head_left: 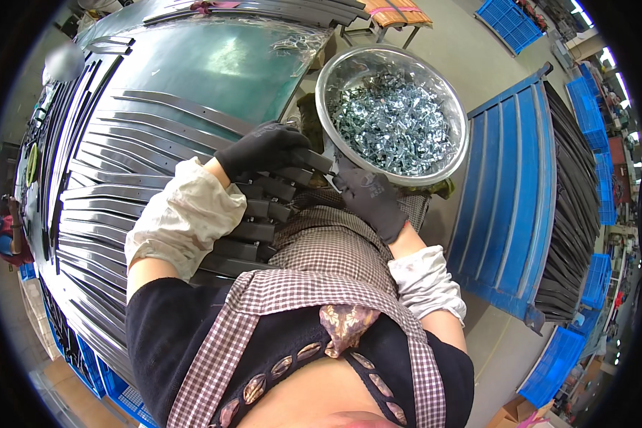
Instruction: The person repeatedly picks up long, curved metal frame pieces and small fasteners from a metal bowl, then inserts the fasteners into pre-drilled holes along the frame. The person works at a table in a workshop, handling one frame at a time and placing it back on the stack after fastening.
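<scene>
My left hand [264, 148], in a dark knitted glove, is closed round the end of a dark grey strip [314, 160] that points toward my right. Gloved the same way, my right hand [369, 200] pinches a small shiny metal clip [334, 184] at that strip's tip. The fingers partly hide where clip and strip meet. Many similar long grey strips [128, 178] lie side by side on the table to the left, their ends reaching toward my lap. Just beyond my right hand stands a round metal bowl [323, 107] filled with loose shiny clips [396, 125].
The green tabletop [214, 60] spreads ahead on the left, with more strips along its far edge. A blue metal rack [503, 200] holding dark strips stands on the right. Blue crates [510, 25] sit farther off. Another person [11, 235] is at the far left.
</scene>
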Demonstrator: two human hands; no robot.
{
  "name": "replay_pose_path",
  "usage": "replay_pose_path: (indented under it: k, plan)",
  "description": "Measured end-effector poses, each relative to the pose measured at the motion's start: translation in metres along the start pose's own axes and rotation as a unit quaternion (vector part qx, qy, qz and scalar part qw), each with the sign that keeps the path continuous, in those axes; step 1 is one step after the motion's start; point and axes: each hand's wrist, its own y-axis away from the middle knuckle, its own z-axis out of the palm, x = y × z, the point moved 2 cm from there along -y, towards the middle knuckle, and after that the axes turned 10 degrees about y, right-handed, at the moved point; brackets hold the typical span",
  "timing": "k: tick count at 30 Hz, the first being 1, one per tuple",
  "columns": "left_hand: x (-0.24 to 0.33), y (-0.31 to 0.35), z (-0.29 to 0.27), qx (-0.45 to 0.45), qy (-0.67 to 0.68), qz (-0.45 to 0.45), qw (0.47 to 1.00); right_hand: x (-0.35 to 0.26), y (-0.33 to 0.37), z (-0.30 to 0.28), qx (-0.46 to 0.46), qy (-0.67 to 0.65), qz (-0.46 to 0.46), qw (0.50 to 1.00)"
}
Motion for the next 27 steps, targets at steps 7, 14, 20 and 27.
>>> replay_pose_path:
  k: [7, 14, 20, 27]
  plan:
    - [-0.01, 0.007, 0.008, 0.009, 0.03, -0.005, 1.0, 0.049, 0.026, -0.037, -0.023, 0.043, 0.082, 0.995]
    - [-0.002, 0.009, 0.009, -0.021, -0.14, 0.057, 0.988, 0.07, -0.015, -0.058, 0.097, 0.174, 0.045, 0.979]
    - [0.018, 0.006, 0.008, 0.025, -0.118, 0.073, 0.99, 0.03, 0.01, -0.053, 0.126, 0.074, 0.025, 0.989]
    - [0.023, 0.009, 0.015, 0.003, -0.177, 0.092, 0.98, 0.02, 0.064, -0.025, 0.096, -0.027, 0.032, 0.995]
